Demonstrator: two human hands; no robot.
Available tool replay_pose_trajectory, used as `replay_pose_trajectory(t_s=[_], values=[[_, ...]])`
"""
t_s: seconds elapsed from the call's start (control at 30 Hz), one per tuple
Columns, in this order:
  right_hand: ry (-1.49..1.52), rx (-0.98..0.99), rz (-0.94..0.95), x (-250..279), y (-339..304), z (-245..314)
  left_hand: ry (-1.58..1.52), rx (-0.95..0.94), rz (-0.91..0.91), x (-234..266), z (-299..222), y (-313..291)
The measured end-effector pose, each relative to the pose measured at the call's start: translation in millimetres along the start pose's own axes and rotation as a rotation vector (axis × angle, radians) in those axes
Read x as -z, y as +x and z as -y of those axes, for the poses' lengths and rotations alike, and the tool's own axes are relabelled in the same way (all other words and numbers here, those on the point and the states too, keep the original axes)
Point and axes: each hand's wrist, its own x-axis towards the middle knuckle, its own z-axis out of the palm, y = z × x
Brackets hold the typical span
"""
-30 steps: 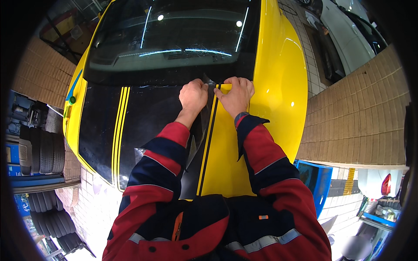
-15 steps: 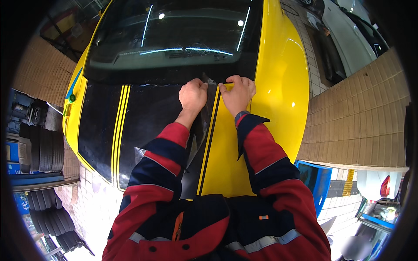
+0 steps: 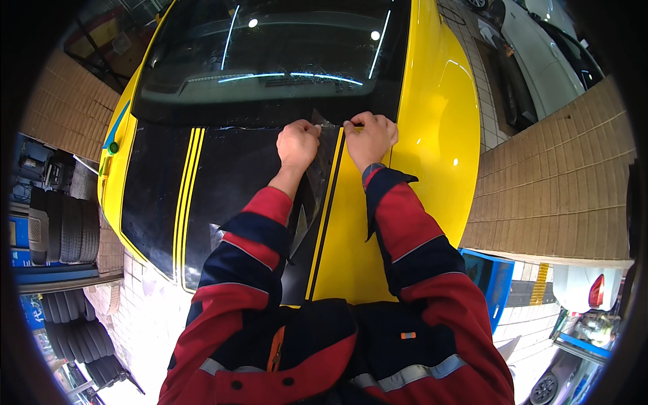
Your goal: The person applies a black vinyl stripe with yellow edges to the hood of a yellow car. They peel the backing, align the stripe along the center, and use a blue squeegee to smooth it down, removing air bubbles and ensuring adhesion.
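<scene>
Lengthwise, the yellow car (image 3: 442,128) runs away from the person, its glass (image 3: 270,57) lying crosswise beyond the hands and its panel (image 3: 358,229) spreading between that glass and the person's body. Black covers the panel's left and middle; plain yellow fills the right, and a thin black line (image 3: 324,233) runs near the border between them, its long axis pointing from the body toward the glass. Loose film (image 3: 314,182), dark and see-through, lies just left of that line and nearly along it, its far end up at the glass edge and its near part creased and raised beside the left forearm. The left hand (image 3: 297,145) is the nearer one, with the film at its right side; it is closed, thumb against forefinger, seemingly pinching the film's far corner. The right hand (image 3: 370,140) is across the line, fingers bent over the panel's far edge and thumb toward the left hand; whether it grips anything I cannot tell. A narrow gap separates the two hands. Open room lies over the black to the left, over the yellow to the right, and above the glass ahead.
</scene>
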Motion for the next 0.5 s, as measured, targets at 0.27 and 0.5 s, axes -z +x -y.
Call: replay_pose_trajectory(t_s=[0.27,0.5], values=[[0.204,0.088,0.057,21.0,-17.6,-16.5,0.183,-0.164,0.053,14.1,-12.3,-19.7],[0.217,0.095,0.37,38.9,-75.8,35.1,0.364,-0.095,0.183,41.7,2.9,-71.3]])
